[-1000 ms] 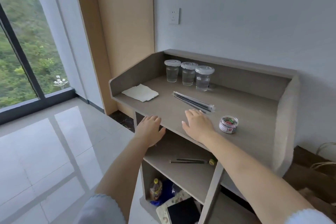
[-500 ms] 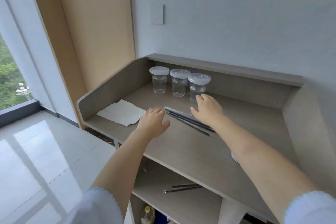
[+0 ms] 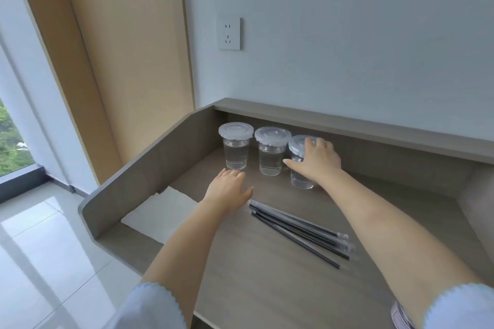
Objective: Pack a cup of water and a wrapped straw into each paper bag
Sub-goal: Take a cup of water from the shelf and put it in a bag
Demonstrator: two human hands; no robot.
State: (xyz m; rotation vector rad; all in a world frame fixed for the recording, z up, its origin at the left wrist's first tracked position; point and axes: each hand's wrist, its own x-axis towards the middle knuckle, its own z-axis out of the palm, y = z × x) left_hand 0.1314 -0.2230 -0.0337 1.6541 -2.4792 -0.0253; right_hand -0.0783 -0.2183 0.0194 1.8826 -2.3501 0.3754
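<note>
I'm curling my right hand [image 3: 316, 161] around the rightmost cup of water [image 3: 300, 165] at the back of the bench [image 3: 267, 275] while my left hand [image 3: 228, 191], fingers relaxed and holding nothing (nearer the first cup), is hovering beside the wrapped straws [image 3: 299, 230].

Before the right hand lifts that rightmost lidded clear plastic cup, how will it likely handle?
The rightmost lidded clear plastic cup looks thin-walled, so it may flex if the right hand squeezes hard. The water fills only its lower part, so it is probably light and fairly stable. Its lid appears seated, so spills seem unlikely if kept upright.
</note>
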